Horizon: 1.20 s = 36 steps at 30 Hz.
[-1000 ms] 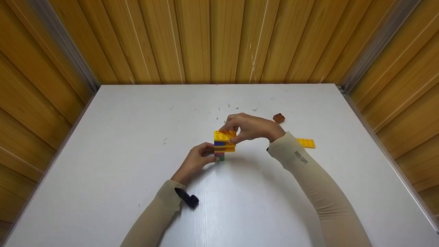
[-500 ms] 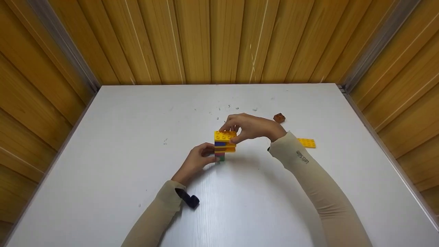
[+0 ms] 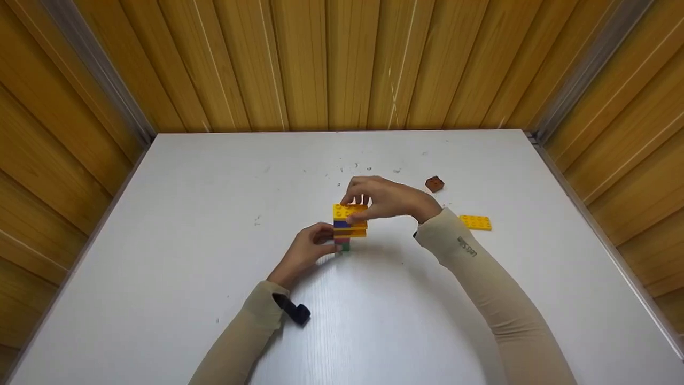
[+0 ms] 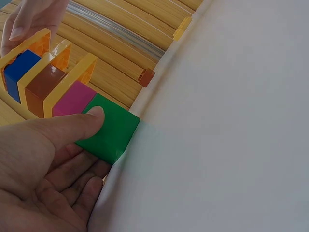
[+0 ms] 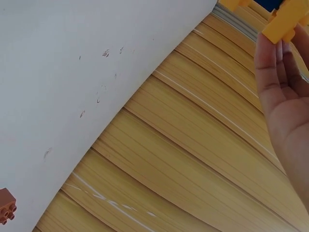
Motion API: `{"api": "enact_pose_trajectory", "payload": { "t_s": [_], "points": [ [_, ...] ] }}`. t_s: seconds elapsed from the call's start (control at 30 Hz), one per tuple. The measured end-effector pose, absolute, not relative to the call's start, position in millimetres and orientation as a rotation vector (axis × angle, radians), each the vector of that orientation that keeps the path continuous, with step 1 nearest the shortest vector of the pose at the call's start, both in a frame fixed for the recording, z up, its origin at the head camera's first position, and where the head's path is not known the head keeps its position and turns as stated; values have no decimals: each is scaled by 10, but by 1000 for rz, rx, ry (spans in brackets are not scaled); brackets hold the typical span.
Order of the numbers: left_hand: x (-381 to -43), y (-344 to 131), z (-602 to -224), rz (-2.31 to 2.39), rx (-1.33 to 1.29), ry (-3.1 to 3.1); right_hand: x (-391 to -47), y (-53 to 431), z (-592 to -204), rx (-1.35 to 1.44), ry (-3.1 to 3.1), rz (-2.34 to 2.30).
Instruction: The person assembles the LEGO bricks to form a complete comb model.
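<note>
A tower of toy building bricks stands upright on the white table. From the bottom it has a green brick (image 4: 113, 128), a pink brick (image 4: 75, 99), then yellow plates alternating with a brown brick (image 4: 44, 87) and a blue brick (image 4: 20, 72). The yellow plates jut out to the right of the bricks. My left hand (image 3: 304, 248) pinches the green brick at the base, thumb on its near face. At the top, my right hand (image 3: 387, 198) holds the uppermost yellow plate (image 3: 342, 211) between thumb and fingers, hiding its right part.
A loose brown brick (image 3: 435, 184) lies right of the tower, toward the back. Nearer the right forearm is a loose yellow plate (image 3: 475, 222). Wood-patterned walls (image 3: 299, 64) enclose the white table (image 3: 187, 214) at the back and sides.
My right hand has shifted slightly left along the top plate, its thumb now farther in. The left hand and the tower stay in place.
</note>
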<state>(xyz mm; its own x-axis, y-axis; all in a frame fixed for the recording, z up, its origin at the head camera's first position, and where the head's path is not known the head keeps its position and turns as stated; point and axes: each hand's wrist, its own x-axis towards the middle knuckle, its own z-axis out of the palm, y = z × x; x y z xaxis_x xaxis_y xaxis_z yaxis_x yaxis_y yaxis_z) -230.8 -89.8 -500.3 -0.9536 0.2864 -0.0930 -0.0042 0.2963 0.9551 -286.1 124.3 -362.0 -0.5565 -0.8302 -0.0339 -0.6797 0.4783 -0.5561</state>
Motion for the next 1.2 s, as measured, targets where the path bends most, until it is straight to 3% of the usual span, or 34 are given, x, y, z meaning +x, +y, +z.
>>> {"api": "enact_pose_trajectory", "payload": {
  "t_s": [1.2],
  "points": [
    [-2309, -901, -5023, 1689, 255, 2330, -2858, 1161, -3606, -1097, 2415, -765]
  ]
}}
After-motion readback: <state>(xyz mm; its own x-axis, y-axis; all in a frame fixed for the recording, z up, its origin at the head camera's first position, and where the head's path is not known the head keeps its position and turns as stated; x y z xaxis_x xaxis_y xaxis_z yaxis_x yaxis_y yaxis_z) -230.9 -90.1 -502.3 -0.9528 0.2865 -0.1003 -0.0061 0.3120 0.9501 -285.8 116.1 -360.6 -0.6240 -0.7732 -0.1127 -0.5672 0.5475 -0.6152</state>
